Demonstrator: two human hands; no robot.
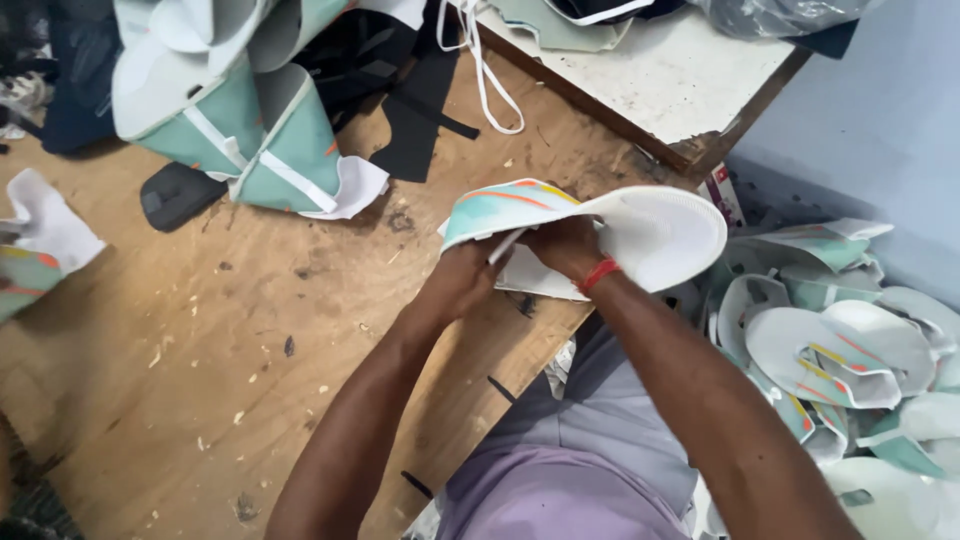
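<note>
Overhead, looking down on a worn plywood workbench [200, 340]. At its right edge, beside the bent sole, a small red-and-white printed label or carton corner [722, 188] shows; too little of it shows to say which. A crumpled clear plastic bag [780, 12] lies at the top right on a pale raised board [660, 80], cut off by the frame.

Both hands meet over the bench's right edge on one flip-flop sole [600, 225]: white underside, teal top face with orange and yellow streaks. The sole is bent into an arch above the hands. Left hand [462, 280] is closed round the teal end, with a white strap [505, 245] running between its fingers. Right hand [568, 246], red thread band at the wrist, is curled under the white half, fingers mostly hidden by the sole, so how tight that grasp is cannot be fully seen.

A heap of finished teal-and-white flip-flops [840, 350] lies at the right, well below bench level. More teal sole pieces [260, 130] are stacked top left, near black foam offcuts [420, 100] and a loop of white strap [490, 80]. A lavender garment covers the lap.
</note>
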